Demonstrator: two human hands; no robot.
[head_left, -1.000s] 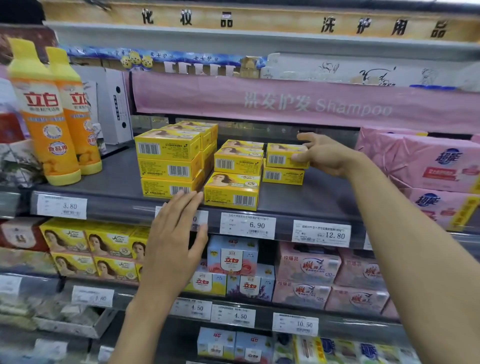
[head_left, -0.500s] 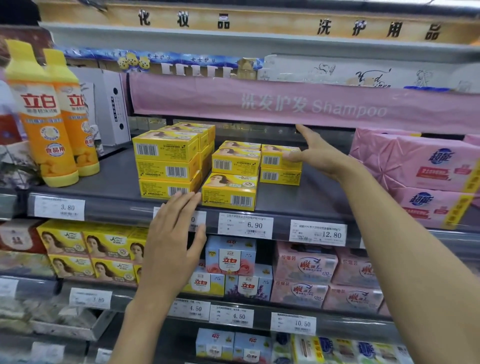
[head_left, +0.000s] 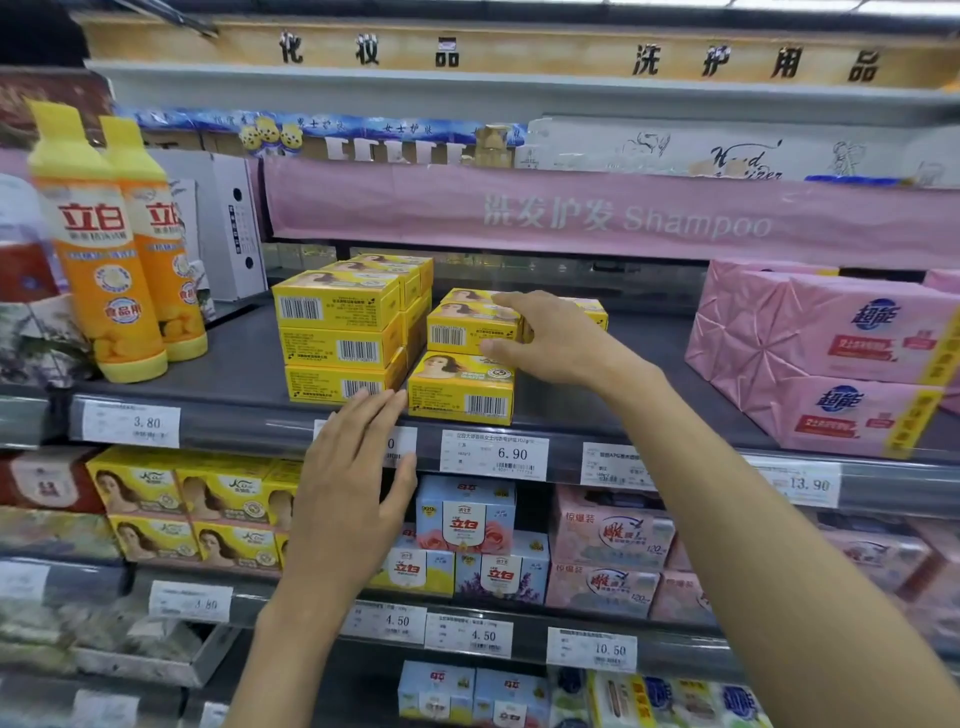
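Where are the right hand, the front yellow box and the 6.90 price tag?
right hand (head_left: 555, 339), head view, back of the hand.
front yellow box (head_left: 457, 402), head view, its front face.
6.90 price tag (head_left: 497, 456), head view, the printed number.

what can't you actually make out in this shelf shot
Head view, all four:
1. White paper price tag: the left hand covers all but its last digit.
2. Rear yellow cardboard boxes: mostly behind the right hand.
3. Whether the right hand grips the middle yellow cardboard box or just touches it.
4. Fine print on the white 6.90 label: too small.
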